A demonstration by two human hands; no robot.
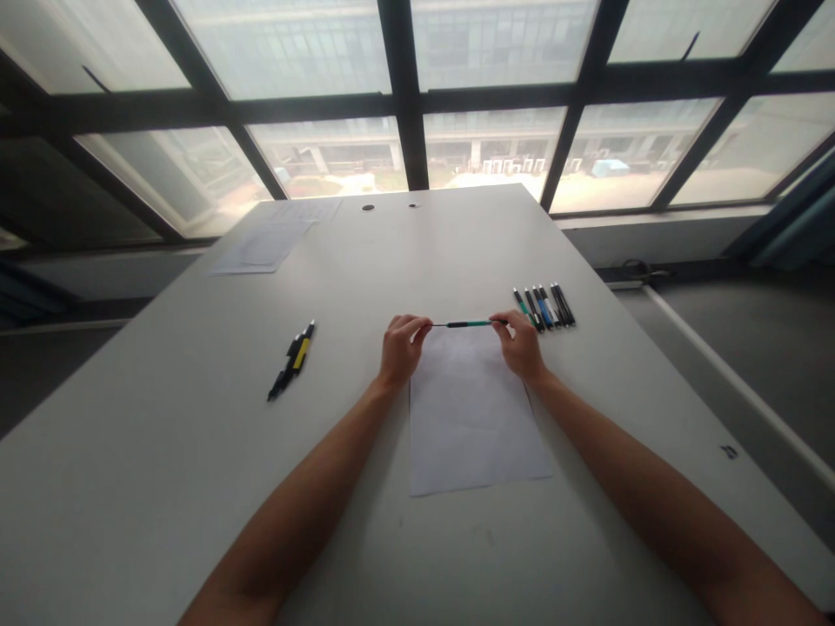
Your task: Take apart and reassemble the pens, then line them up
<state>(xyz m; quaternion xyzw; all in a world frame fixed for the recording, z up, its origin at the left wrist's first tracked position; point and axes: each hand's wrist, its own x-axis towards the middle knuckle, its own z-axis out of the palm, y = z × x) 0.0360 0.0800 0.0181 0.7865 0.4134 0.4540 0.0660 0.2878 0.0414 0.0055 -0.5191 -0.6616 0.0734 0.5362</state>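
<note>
1. Pen (pixel 468 324), green and black, is held level above the far edge of a white sheet of paper (pixel 473 417), which lies flat on the white table (pixel 196 487). It spans the gap between both hands, clear of the paper as far as this view shows.
2. Left hand (pixel 401 348) pinches the thin dark end of the pen between thumb and fingertips; the other fingers are curled in.
3. Right hand (pixel 522 343) grips the thicker green end the same way, closed on the barrel.
4. Step in hand, as I judge it: the pen is being worked end against end, either pulled apart or pushed together. Which of the two cannot be told from this view.
5. Next move probably calls for a steady, straight pull or push along the pen's axis, with both pinches kept firm so that small inner parts do not slip out.
6. Pose: both forearms reach forward from the near edge, converging towards the paper's far edge; wrists are low, near the table.
7. Surroundings: a row of pens (pixel 544 307) lies just right of the right hand; two more pens, one yellow (pixel 293 361), lie well apart to the left.
</note>
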